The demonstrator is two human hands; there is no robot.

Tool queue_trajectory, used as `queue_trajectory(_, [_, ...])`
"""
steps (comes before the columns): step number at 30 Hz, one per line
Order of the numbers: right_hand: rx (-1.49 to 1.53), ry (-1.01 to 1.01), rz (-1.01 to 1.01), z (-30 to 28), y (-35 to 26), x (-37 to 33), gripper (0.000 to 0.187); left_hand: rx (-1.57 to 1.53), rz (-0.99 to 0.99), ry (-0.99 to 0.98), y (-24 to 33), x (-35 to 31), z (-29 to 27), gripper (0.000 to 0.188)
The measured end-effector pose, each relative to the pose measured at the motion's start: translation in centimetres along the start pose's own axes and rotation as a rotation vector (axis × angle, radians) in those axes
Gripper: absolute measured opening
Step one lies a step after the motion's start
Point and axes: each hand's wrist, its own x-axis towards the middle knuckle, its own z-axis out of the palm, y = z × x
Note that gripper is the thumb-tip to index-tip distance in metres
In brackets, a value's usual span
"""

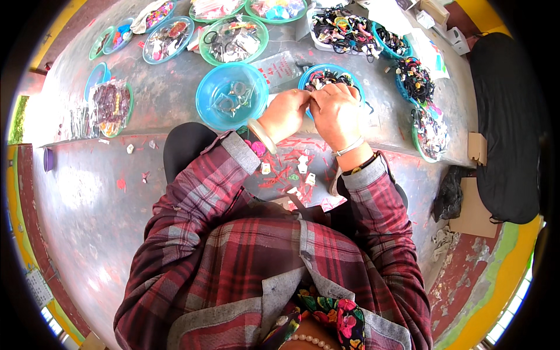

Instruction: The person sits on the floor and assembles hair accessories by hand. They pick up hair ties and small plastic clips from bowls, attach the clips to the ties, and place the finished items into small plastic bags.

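My left hand (284, 115) and my right hand (338, 116) meet at the fingertips in front of me. Both are closed in a pinch, and whatever is between the fingers is hidden or too small to make out. Just beyond my right hand, partly covered by it, stands a blue basin (305, 71) heaped with dark hair ties (329, 77). To the left of my left hand sits another blue basin (201, 96), holding clear plastic packets (227, 104) with thin round bands inside.
Baskets of hair ties (344, 32) and small accessories line the far side. A clear printed bag (277, 67) lies between the basins. Red scraps (286, 166) and white tags (303, 164) litter the floor between my legs. At right are a black covered object (504, 128) and cardboard (475, 210).
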Motion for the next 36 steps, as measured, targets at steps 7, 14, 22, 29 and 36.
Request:
queue_trajectory(7, [-0.015,-0.038,0.022,-0.2,-0.4,0.0,0.005,0.005,0.073,0.000,-0.5,-0.1,0.3,0.022])
queue_trajectory(14, [-0.074,0.025,0.028,-0.2,-0.9,0.0,0.006,-0.010,0.026,0.018,0.6,0.0,0.0,0.017])
queue_trajectory(22, [0.017,0.051,0.118,-0.1,-0.9,0.1,0.005,-0.011,0.087,0.075,-0.3,-0.1,0.4,0.021])
queue_trajectory(29, [0.545,0.020,0.457,1.0,1.8,-0.3,0.010,-0.061,-0.006,0.074,-1.1,0.1,0.0,0.021])
queue_trajectory(36, [0.727,-0.017,0.588,-0.7,2.5,0.4,0.010,-0.547,-0.345,0.000,-0.7,0.5,-1.0,0.023])
